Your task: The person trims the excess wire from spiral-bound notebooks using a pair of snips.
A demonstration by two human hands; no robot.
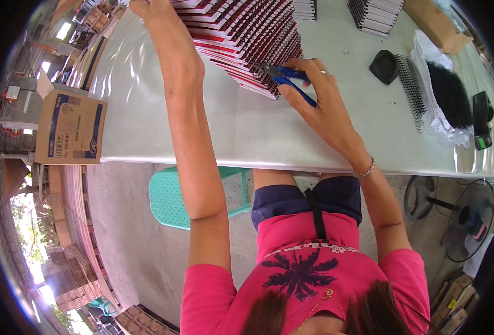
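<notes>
Left grip (141, 8) cut off at the top edge.
From my remote seat I cannot tell what it touches; the bound notebooks (241, 33) run out of frame above, the plier tips (269, 70) are lost against their coils (283, 36), and dark specks (393, 103) on the bench (258, 131) are too small for me to identify.

Brown cardboard box (71, 128) at left, turquoise plastic stool (171, 198), black fan (465, 215)
</notes>
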